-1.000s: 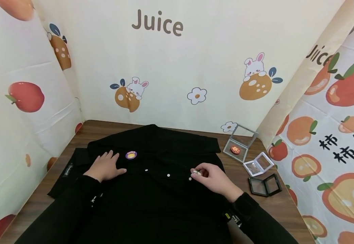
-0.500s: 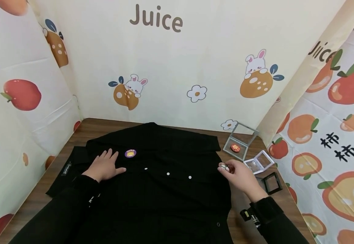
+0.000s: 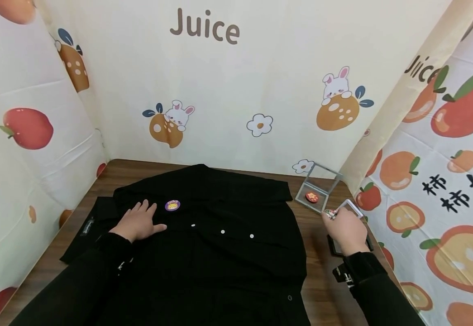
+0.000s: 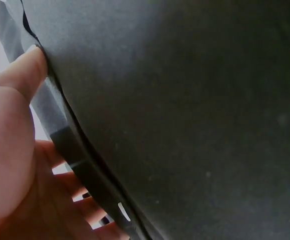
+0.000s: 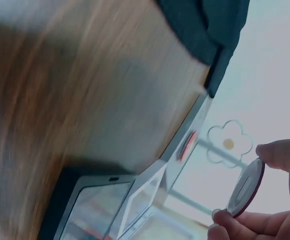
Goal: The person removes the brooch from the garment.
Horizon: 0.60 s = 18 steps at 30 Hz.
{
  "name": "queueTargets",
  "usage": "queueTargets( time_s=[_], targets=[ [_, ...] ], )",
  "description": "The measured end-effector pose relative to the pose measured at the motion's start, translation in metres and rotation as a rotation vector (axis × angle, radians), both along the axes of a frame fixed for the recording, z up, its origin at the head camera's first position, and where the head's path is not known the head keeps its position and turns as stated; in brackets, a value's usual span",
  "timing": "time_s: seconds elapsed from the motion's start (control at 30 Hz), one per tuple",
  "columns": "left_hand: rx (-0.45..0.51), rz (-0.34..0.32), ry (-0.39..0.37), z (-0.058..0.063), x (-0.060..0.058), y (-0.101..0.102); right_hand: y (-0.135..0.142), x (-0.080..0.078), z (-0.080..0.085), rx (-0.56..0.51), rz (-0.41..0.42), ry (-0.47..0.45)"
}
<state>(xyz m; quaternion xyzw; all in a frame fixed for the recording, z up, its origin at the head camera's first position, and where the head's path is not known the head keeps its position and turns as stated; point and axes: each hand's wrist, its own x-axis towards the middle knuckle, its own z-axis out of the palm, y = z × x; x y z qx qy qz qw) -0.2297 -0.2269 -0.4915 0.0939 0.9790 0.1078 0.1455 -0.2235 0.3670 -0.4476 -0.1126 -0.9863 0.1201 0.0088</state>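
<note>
My left hand rests with spread fingers on a black shirt laid out on the table. Beside it on the cloth is a purple and yellow round badge. Off the shirt's right side, my right hand pinches another round badge between thumb and fingers, its pale back facing the wrist camera. That hand is over the white-framed case and the black case, covering much of both in the head view. A grey clear case stands open behind, with a red badge in it.
Several white buttons run across the shirt. The brown wooden table shows along the shirt's right side. Fruit-printed curtains close off the back and both sides.
My right hand has carried its badge from above the shirt's buttons rightward to the cases. The left hand stays on the shirt, and the purple badge keeps its place.
</note>
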Motion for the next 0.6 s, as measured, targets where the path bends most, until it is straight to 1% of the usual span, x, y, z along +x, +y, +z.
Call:
queueTargets(
  time_s=[0.17,0.33,0.47,0.6],
  targets=[
    [0.001,0.010,0.006,-0.003,0.001,-0.006,0.002,-0.020,-0.007,0.011,-0.088,-0.051],
    [-0.007,0.009,0.001,-0.008,0.001,-0.011,0.001,-0.037,-0.014,0.039,-0.136,-0.119],
    [-0.008,0.013,0.005,-0.012,0.000,-0.012,0.000,-0.044,-0.017,0.054,-0.153,-0.147],
    [-0.016,0.000,0.011,-0.014,0.000,-0.011,0.001,-0.047,-0.019,0.035,-0.179,-0.173]
  ],
)
